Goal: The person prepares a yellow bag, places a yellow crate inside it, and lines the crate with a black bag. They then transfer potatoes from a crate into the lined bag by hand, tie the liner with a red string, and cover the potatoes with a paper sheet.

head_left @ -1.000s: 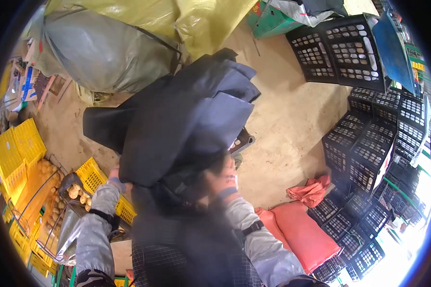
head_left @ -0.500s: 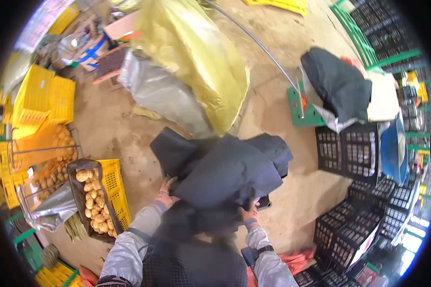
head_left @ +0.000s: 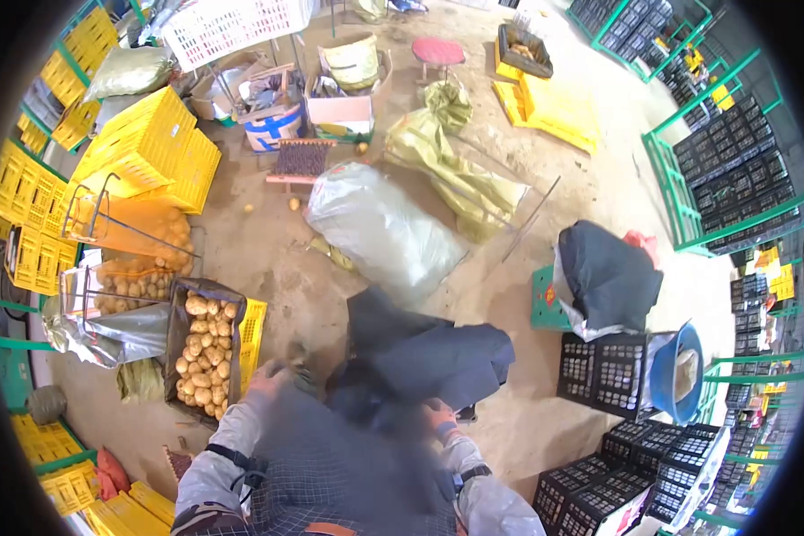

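Note:
A large black cloth (head_left: 447,362) is bunched in front of my body, folded and partly blurred by motion. At its left edge, my left hand (head_left: 266,382) grips the blurred dark material, close to the potato crate. My right hand (head_left: 438,417) holds the near right part of the cloth, fingers closed on its edge. Folds hide some fingertips of both hands. Something dark lies under the cloth by my right hand, too covered to make out. Potatoes (head_left: 207,353) fill a black-lined crate to the left.
A grey sack (head_left: 380,228) and an olive sack (head_left: 464,174) lie ahead on the floor. Yellow crates (head_left: 143,147) are stacked at left. Black crates (head_left: 603,366), a blue basin (head_left: 676,371) and another black cloth (head_left: 609,272) stand at right. A red stool (head_left: 438,52) is far ahead.
The grey and olive sacks have dropped lower and collapsed onto the floor. My left hand has moved left with the black cloth, which hangs lower and more spread toward me. The view has tilted up.

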`<action>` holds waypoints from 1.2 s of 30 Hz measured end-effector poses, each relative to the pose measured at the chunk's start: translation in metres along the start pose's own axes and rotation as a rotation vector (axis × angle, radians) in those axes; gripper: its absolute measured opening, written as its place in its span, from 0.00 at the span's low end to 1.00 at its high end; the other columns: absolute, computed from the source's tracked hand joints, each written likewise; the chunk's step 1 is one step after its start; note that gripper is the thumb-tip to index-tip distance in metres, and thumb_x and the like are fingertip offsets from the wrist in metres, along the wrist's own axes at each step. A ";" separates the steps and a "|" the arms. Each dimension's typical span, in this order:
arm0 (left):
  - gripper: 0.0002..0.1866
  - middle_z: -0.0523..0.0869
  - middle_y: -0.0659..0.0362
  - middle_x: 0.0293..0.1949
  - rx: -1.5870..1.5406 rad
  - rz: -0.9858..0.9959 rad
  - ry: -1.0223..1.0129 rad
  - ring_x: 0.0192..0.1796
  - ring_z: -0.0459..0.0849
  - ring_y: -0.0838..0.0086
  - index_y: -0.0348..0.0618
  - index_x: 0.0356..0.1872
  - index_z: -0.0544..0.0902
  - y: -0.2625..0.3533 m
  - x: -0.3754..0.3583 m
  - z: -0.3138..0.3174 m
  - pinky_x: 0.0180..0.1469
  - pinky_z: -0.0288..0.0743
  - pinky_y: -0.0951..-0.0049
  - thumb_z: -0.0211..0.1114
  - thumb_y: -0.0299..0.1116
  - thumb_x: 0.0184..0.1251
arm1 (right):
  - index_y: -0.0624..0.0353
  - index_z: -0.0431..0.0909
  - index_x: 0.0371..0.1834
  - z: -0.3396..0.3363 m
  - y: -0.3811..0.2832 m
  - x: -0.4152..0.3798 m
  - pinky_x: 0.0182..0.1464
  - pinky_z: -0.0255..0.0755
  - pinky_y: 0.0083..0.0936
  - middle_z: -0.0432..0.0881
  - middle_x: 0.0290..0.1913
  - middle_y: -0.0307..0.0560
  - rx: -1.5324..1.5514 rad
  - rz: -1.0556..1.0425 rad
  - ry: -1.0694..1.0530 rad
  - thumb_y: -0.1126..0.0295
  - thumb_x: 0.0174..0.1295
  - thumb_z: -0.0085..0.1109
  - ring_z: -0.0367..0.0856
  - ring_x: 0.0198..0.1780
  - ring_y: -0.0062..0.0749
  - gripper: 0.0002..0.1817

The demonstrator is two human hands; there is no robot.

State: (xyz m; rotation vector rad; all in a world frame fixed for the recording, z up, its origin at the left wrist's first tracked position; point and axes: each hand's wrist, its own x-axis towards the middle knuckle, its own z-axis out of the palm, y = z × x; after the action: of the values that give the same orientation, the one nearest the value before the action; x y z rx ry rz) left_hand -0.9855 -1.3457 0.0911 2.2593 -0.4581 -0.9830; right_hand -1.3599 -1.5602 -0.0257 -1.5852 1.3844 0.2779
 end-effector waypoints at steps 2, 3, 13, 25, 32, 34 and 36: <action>0.20 0.86 0.51 0.46 -0.190 -0.020 -0.039 0.50 0.83 0.66 0.40 0.51 0.82 0.003 0.022 -0.009 0.53 0.75 0.68 0.66 0.41 0.61 | 0.59 0.80 0.53 -0.006 -0.004 0.004 0.52 0.75 0.30 0.85 0.49 0.52 -0.073 0.000 0.061 0.55 0.56 0.61 0.83 0.51 0.38 0.25; 0.20 0.86 0.51 0.46 -0.193 -0.030 -0.066 0.50 0.83 0.66 0.40 0.51 0.82 -0.009 0.044 -0.011 0.54 0.75 0.68 0.65 0.40 0.61 | 0.58 0.80 0.53 -0.005 -0.003 0.002 0.49 0.76 0.30 0.85 0.48 0.50 -0.061 0.042 0.085 0.55 0.57 0.61 0.84 0.49 0.37 0.24; 0.30 0.79 0.44 0.59 -0.038 -0.138 -0.439 0.66 0.74 0.54 0.49 0.60 0.79 -0.064 0.246 -0.136 0.68 0.65 0.61 0.65 0.52 0.59 | 0.54 0.78 0.56 0.047 -0.093 -0.026 0.36 0.81 0.28 0.85 0.43 0.48 -0.006 0.357 0.035 0.55 0.60 0.63 0.85 0.36 0.31 0.24; 0.05 0.73 0.64 0.22 -0.906 -0.761 -0.002 0.24 0.74 0.73 0.47 0.37 0.78 -0.248 0.270 -0.340 0.25 0.68 0.71 0.63 0.34 0.63 | 0.61 0.79 0.55 0.065 -0.362 0.052 0.47 0.78 0.27 0.86 0.45 0.50 -0.014 0.128 -0.021 0.59 0.61 0.65 0.84 0.45 0.33 0.22; 0.10 0.82 0.60 0.33 -0.684 -0.724 -0.200 0.35 0.80 0.72 0.43 0.40 0.81 -0.201 0.311 -0.305 0.35 0.74 0.69 0.64 0.37 0.63 | 0.59 0.82 0.48 0.042 -0.309 0.038 0.38 0.78 0.27 0.86 0.40 0.46 -0.123 0.281 -0.106 0.63 0.62 0.63 0.84 0.38 0.28 0.15; 0.13 0.84 0.60 0.35 -0.598 -0.640 -0.237 0.36 0.81 0.73 0.41 0.43 0.82 -0.144 0.346 -0.295 0.35 0.75 0.69 0.65 0.37 0.63 | 0.58 0.82 0.47 0.030 -0.305 0.041 0.37 0.78 0.28 0.86 0.39 0.45 -0.111 0.341 -0.119 0.63 0.62 0.61 0.85 0.37 0.29 0.14; 0.15 0.85 0.59 0.35 -0.564 -0.516 -0.219 0.35 0.81 0.75 0.40 0.48 0.81 -0.094 0.372 -0.291 0.35 0.75 0.72 0.65 0.37 0.65 | 0.57 0.83 0.46 0.011 -0.342 0.044 0.35 0.78 0.29 0.86 0.38 0.44 -0.159 0.361 -0.130 0.63 0.63 0.60 0.85 0.36 0.31 0.13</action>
State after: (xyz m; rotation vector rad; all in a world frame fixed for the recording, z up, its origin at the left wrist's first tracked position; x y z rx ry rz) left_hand -0.5159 -1.3552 -0.0154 1.7810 0.3128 -1.4119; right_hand -1.0494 -1.6212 0.1105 -1.4072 1.5727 0.7104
